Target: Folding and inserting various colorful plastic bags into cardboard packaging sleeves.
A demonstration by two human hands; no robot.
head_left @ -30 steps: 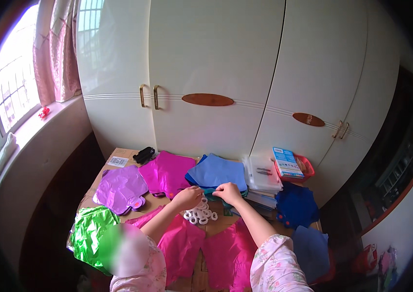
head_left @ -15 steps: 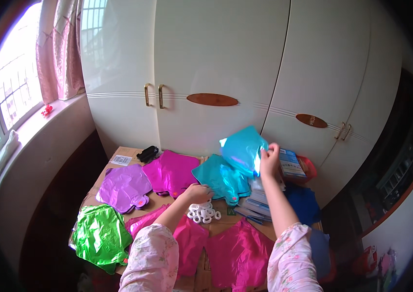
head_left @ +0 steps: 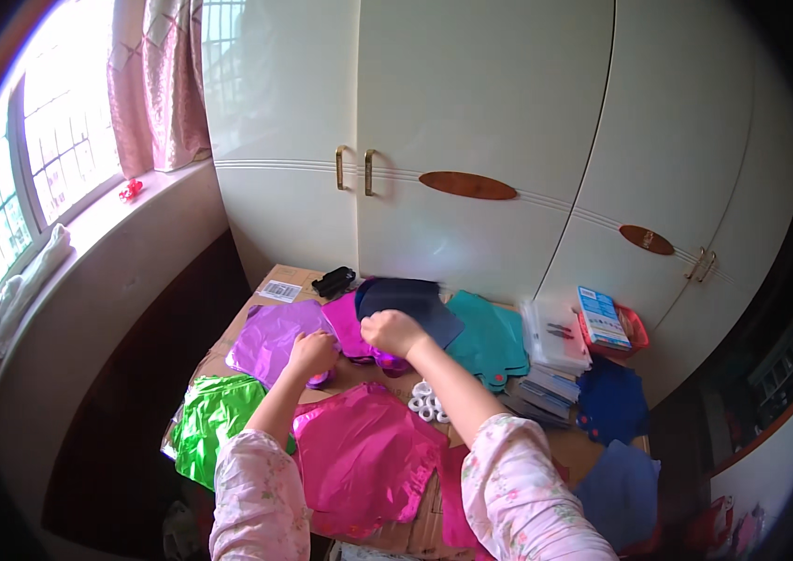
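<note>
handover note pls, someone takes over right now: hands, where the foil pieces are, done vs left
Left hand: closed, resting on the purple foil piece.
Right hand: grip closed on the dark blue foil piece, held over the magenta stack.
Elsewhere on the table: green foil at left, large pink foil in front, teal pile at right, white rings in the middle.
Done: colours lie in separate piles.
Left: dark blue piece not yet released.

Blue rectangular box: right of centre, lying in a red tray. White rectangular label: upper-left table corner, flat, dark print.
</note>
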